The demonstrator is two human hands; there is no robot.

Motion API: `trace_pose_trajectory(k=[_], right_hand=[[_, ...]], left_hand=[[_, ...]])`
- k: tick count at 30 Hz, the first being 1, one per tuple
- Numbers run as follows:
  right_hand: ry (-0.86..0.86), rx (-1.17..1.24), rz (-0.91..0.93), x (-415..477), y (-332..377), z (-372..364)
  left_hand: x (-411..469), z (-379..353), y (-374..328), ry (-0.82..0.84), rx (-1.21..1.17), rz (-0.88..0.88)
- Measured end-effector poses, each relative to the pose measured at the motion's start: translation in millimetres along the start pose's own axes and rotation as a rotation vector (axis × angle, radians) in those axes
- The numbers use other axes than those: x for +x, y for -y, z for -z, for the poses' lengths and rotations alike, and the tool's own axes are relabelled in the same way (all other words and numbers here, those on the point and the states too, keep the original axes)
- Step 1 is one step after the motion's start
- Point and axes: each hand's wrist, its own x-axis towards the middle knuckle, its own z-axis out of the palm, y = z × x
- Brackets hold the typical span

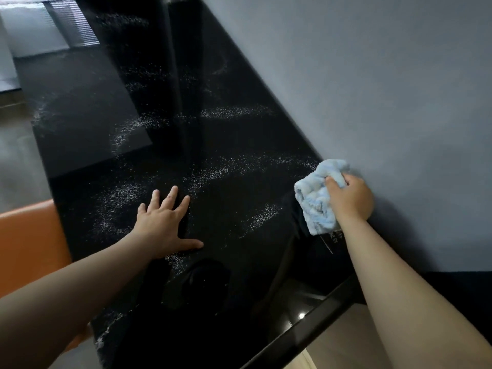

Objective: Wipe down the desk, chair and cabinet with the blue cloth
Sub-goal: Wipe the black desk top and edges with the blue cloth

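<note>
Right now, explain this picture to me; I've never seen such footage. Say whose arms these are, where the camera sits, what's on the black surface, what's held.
No machine here: these are a person's bare arms, filmed by one wide-angle camera worn on their head, looking down. The glossy black surface is a desk against a grey wall, with streaks of white specks across it. The left hand lies flat on the desk, holding nothing. The right hand grips a bunched blue cloth where desk meets wall. The orange shape at left is probably a chair.
</note>
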Motion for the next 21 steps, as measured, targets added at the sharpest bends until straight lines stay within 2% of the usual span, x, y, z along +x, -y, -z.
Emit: trace_pose_trajectory(k=[11, 21], right_hand=[[0.231, -0.188, 0.084, 35.5, 1.1, -25.3], [0.199, -0.119, 0.135, -18.1, 20.5, -34.6]], left_hand=[[7.2, -7.1, 3.1, -0.017, 0.081, 0.000], [7.3, -4.9, 1.2, 0.005, 0.066, 0.006]])
